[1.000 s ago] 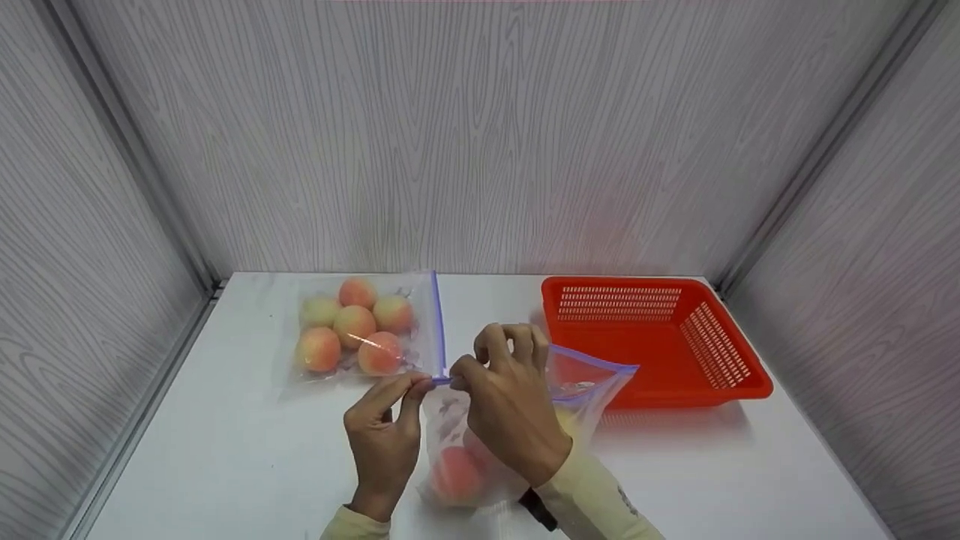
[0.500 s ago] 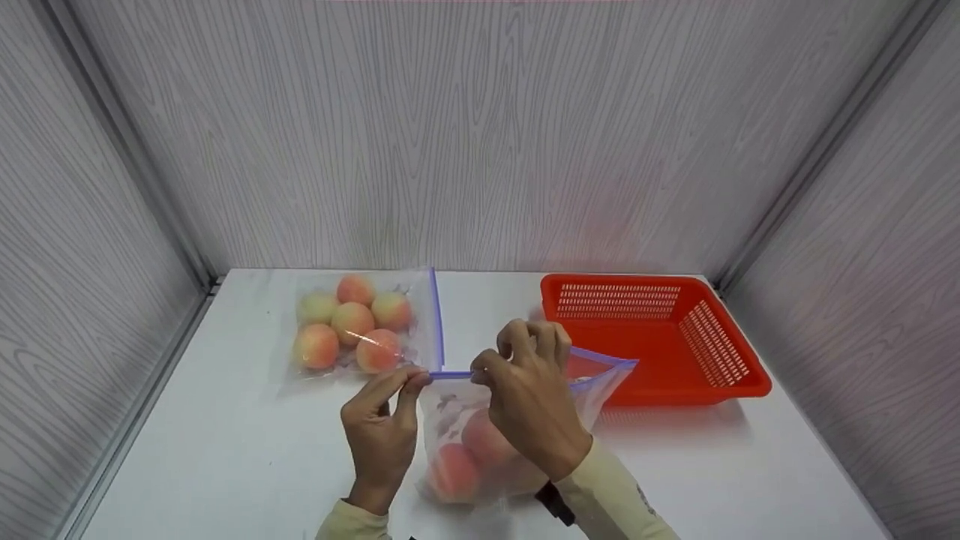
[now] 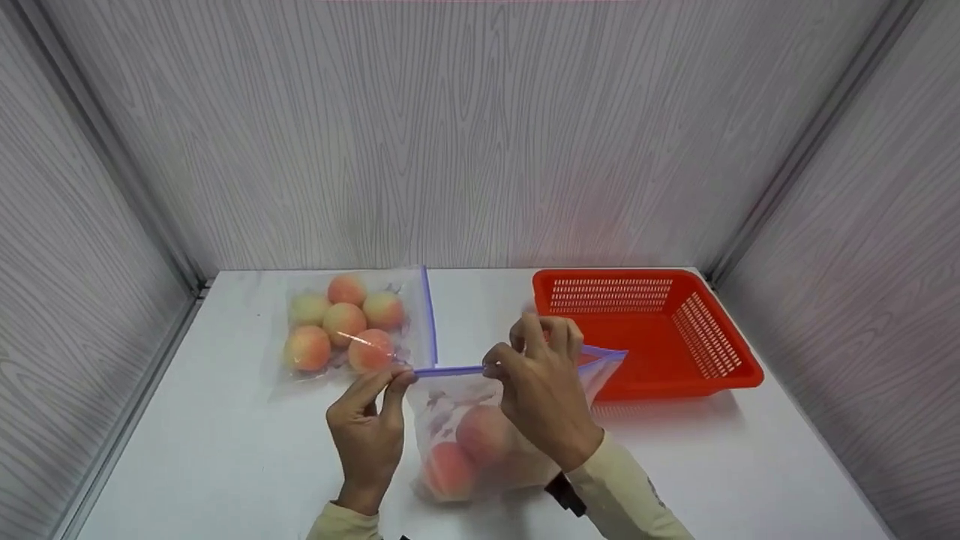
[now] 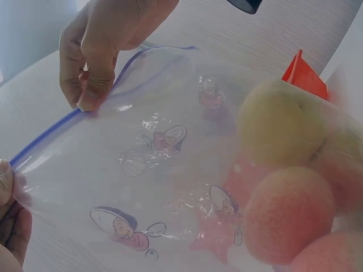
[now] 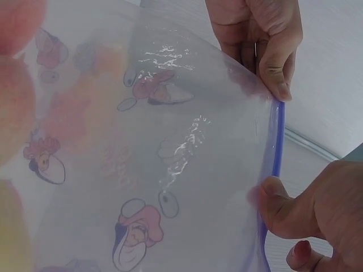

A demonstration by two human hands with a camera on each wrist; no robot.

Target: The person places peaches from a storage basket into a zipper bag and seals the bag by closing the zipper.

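A clear zip bag point(image 3: 439, 405) printed with cartoon figures holds several peaches point(image 3: 484, 433) at its lower end. My left hand point(image 3: 371, 427) pinches the left end of its blue zip strip point(image 3: 450, 370). Farther right along that strip, my right hand point(image 3: 544, 382) pinches it between thumb and index finger. Between the hands the strip runs straight and looks pressed together. To the right of my right hand the mouth gapes, as the left wrist view also shows at the zip's far end. Part of the bag is hidden behind my right hand and forearm.
Another zip bag point(image 3: 409, 296) with several peaches lies flat at the back left, its blue zip facing right. A red plastic basket point(image 3: 622, 330) stands at the back right, behind the held bag's open corner. Wood-grain panels point(image 3: 465, 135) enclose the white table point(image 3: 217, 420).
My right hand has slid rightward along the zip, away from my left hand. The joined stretch between them is longer and the gaping part shorter. My left hand keeps its pinch.
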